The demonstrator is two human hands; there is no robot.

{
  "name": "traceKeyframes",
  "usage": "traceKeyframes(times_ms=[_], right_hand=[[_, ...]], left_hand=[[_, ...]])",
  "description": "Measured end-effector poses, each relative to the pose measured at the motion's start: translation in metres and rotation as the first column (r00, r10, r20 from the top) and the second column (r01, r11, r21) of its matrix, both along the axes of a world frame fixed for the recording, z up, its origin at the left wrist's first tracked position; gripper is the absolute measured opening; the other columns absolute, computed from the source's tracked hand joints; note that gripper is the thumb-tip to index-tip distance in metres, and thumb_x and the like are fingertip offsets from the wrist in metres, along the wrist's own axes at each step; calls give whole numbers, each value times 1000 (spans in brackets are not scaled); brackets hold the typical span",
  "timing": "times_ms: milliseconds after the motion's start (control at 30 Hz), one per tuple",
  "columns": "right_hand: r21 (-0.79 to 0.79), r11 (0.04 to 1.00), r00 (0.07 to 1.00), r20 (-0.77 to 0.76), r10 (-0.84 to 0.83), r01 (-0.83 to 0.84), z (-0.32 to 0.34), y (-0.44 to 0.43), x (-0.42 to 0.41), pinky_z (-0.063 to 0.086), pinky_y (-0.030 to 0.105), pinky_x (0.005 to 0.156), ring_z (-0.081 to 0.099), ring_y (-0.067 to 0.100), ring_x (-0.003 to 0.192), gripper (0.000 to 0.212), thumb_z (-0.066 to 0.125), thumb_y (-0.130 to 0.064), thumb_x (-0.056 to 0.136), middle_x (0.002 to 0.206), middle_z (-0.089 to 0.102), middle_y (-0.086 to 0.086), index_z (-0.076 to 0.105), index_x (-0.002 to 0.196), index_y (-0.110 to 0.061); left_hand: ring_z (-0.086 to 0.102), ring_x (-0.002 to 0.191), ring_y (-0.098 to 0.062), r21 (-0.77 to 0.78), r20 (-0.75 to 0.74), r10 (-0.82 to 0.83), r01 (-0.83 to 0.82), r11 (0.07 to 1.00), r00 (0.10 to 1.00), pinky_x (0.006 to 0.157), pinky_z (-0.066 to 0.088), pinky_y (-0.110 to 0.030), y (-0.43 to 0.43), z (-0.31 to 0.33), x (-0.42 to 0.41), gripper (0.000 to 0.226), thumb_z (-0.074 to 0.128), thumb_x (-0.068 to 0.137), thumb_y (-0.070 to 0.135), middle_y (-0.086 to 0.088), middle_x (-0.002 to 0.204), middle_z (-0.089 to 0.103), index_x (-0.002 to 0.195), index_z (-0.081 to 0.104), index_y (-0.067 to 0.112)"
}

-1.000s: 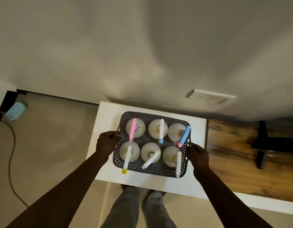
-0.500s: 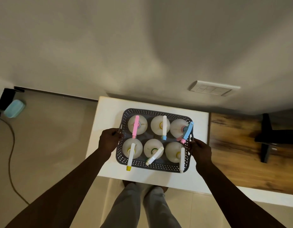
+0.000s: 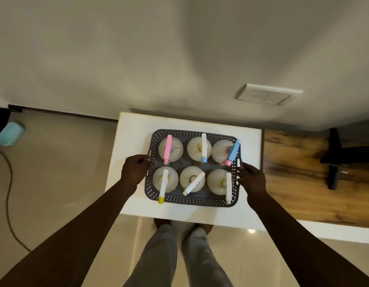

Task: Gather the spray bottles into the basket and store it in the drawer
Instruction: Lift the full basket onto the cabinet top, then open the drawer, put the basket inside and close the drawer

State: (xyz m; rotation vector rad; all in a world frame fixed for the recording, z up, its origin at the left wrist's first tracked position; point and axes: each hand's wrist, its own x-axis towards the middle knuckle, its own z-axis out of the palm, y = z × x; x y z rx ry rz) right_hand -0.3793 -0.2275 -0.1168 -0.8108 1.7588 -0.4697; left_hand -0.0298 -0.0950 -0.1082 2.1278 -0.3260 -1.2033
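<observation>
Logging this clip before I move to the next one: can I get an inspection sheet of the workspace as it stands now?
Surface: white rectangular tabletop, bare around the basket.
Job's things: dark grey perforated plastic basket on the tabletop, holding six white spray bottles in two rows of three; no drawer seen.
Clutter: nothing seen on the tabletop.
Grippers: left hand grips the basket's left handle; right hand grips its right side.
Cables: dark cord across the floor at left.
Surroundings: pale blue object on the floor, white wall switch plate, brown wooden surface at right.
</observation>
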Motion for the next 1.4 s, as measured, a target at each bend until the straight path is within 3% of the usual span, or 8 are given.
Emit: traceKeyframes(times_ms=[167, 533, 700, 800, 933, 1100, 1233, 1400], right_hand=[[-25, 996, 996, -16, -89, 88, 21, 26, -12, 47, 53, 117, 62, 24, 118, 39, 66, -12, 102, 140, 67, 15, 65, 141, -8], [28, 961, 956, -117, -271, 276, 48, 185, -87, 57, 51, 105, 66, 13, 90, 30, 64, -11, 103, 109, 73, -1, 70, 132, -10], [93, 922, 926, -80, -369, 376, 16, 235, -117, 57, 47, 103, 66, 24, 100, 36, 63, -8, 103, 120, 70, 15, 63, 139, -4], [111, 915, 921, -30, -388, 389, -2, 246, -122, 56, 48, 105, 67, 30, 111, 38, 65, -10, 103, 129, 68, 19, 62, 140, -3], [51, 937, 938, 15, -346, 345, -24, 240, -122, 56, 46, 107, 66, 29, 121, 43, 67, -15, 103, 138, 66, 18, 60, 144, -5], [22, 933, 930, 80, -359, 358, -58, 230, -122, 54, 44, 110, 63, 25, 127, 47, 66, -17, 103, 143, 63, 14, 56, 148, -7], [16, 916, 909, 121, -400, 401, -81, 219, -116, 54, 45, 111, 57, 14, 99, 12, 61, -15, 104, 104, 59, 2, 64, 115, -12], [20, 908, 887, 208, -412, 418, -105, 224, -107, 52, 43, 113, 50, 14, 103, 14, 56, -8, 105, 108, 50, 1, 54, 115, -17]], left_hand=[[71, 107, -33, -34, -16, 137, -137, 990, 990, 106, 55, -53, 19, 1, 5, 30, 59, 102, 10, -19, 125, 73, 130, 70, 8], [66, 80, -15, 21, 183, 341, -351, 936, 922, 97, 58, -50, 176, 17, -6, 26, 62, 99, 11, -16, 116, 74, 123, 73, 13], [57, 138, -29, 118, 220, 290, -320, 940, 931, 118, 44, -53, 235, 2, -20, 45, 68, 101, 24, -5, 151, 59, 145, 61, 20], [48, 145, -27, 127, 161, 346, -367, 921, 924, 123, 38, -49, 249, -14, -20, 57, 66, 102, 27, -7, 160, 49, 155, 49, 19], [56, 118, -21, 138, 73, 384, -390, 910, 921, 113, 43, -44, 243, -33, -12, 40, 60, 104, 31, -11, 142, 59, 141, 58, 17], [39, 153, -25, 116, 35, 427, -428, 896, 903, 119, 37, -42, 234, -63, 4, 55, 53, 103, 35, -5, 165, 42, 156, 46, 21], [57, 124, -13, 30, -93, 518, -518, 855, 850, 117, 41, -35, 224, -91, 19, 29, 61, 100, 39, 7, 125, 64, 127, 65, 29], [70, 104, -15, -119, -130, 612, -626, 771, 780, 105, 52, -29, 230, -126, 23, 16, 61, 99, 32, 1, 117, 72, 112, 67, 24]])
